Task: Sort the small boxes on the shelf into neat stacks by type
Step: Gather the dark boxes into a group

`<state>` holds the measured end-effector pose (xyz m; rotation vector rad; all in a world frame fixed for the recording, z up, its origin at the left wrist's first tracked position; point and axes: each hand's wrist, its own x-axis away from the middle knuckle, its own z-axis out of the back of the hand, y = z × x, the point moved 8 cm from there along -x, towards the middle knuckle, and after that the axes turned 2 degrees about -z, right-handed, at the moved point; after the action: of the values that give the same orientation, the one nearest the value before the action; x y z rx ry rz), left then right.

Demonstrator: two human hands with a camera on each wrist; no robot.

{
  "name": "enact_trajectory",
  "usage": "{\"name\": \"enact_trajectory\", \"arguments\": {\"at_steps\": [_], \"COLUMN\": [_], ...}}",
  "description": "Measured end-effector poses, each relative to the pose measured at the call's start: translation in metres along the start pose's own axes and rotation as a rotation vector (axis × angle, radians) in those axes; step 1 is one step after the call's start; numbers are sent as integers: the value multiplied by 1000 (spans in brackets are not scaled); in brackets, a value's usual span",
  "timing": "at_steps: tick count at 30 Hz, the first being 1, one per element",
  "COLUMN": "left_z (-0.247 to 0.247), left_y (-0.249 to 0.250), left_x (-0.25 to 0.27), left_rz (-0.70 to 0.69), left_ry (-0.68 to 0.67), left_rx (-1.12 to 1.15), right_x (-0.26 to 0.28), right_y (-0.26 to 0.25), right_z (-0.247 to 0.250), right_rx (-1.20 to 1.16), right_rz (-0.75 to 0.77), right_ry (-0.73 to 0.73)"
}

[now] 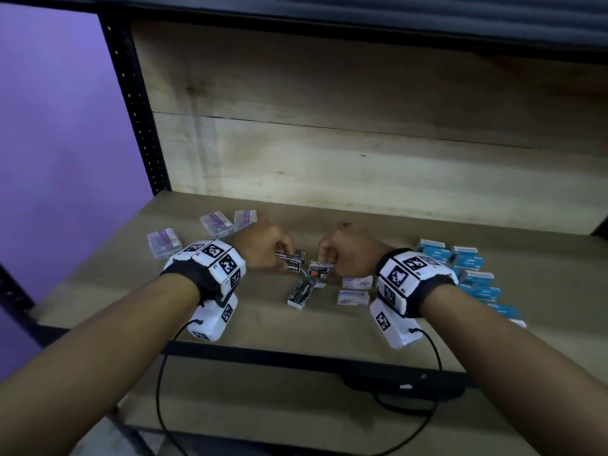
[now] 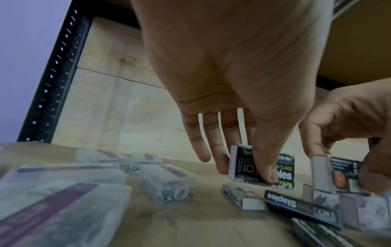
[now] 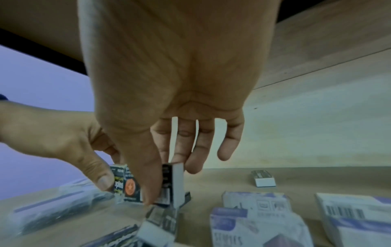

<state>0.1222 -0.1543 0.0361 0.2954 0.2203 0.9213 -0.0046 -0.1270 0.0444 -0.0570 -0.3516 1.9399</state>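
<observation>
wooden shelf (image 1: 411, 232): clear cases (image 1: 163, 242), black boxes (image 1: 300, 293), blue boxes (image 1: 473, 261).

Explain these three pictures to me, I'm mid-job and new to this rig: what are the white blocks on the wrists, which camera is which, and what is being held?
No robot here: a person sorts boxes with bare hands. The white blocks strapped to each wrist carry patterned markers, and each wrist also wears a camera. The wide picture comes from a head camera looking down at a wooden shelf. The other two look along each palm at the fingers.

On the shelf lie clear cases at left, blue boxes at right, white boxes and black staple boxes in the middle.

The left hand pinches a black staples box. The right hand pinches a box with an orange mark on edge.
</observation>
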Motion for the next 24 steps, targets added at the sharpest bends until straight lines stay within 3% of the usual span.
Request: {"name": "enact_trajectory", "arguments": {"at_steps": [11,24], "left_z": [-27,-38], "left_y": [-14,-14], "left_x": [37,37], "left_rz": [74,64], "left_ry": [-173,-203], "left_rx": [-76,-25], "right_x": [21,16], "right_y": [-30,-35], "right_z": [-25,-37], "right_rx": [288,422], "right_rz": [-21,-47], "right_ry": [-108,-159]}}
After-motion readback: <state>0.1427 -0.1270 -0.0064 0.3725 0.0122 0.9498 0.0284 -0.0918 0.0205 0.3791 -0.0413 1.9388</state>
